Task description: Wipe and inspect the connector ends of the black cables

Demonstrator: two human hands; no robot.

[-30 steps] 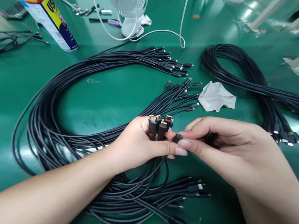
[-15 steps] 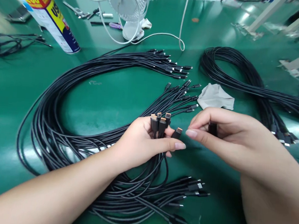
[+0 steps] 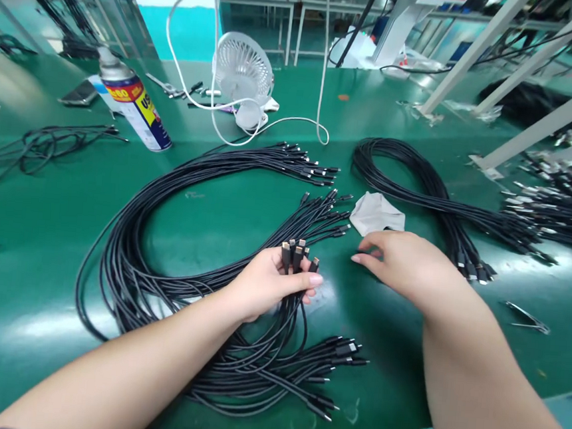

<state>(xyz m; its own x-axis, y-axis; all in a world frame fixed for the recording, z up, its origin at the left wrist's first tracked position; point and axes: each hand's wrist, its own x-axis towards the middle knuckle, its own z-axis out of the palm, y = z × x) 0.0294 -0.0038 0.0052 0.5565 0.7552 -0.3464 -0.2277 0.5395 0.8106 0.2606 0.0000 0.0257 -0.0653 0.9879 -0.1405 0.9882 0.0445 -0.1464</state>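
A bunch of cable plugs (image 3: 298, 255) is clamped between thumb and fingers of the left hand (image 3: 272, 283), held over the green table (image 3: 236, 217), left of and nearer than the grey cloth (image 3: 377, 214). Tips pointed up, heights uneven; one plug is set off near the thumb and could be dropped first if the grip is loosened. Bare tips could be scuffed if knocked together.

The right hand (image 3: 399, 261) is held just on the near side of the cloth, part of it overlapped in view. Thumb and forefinger are seen slightly apart; palm hidden, so whether anything is gripped cannot be told. If something small is tucked there, it could be lost by opening the fingers.

Nearer than the cloth, loose cable ends (image 3: 339, 349) are fanned out and could be snagged by a forearm. Left of the cloth, the big cable loop (image 3: 126, 240) is laid with strands crossed; the held plugs could be tugged back if those strands are tangled. Right of and beyond the cloth, another coil (image 3: 438, 194) could be mixed in if pushed over. Right of and nearer than the cloth, tweezers (image 3: 541, 325) could be brushed by the right arm.
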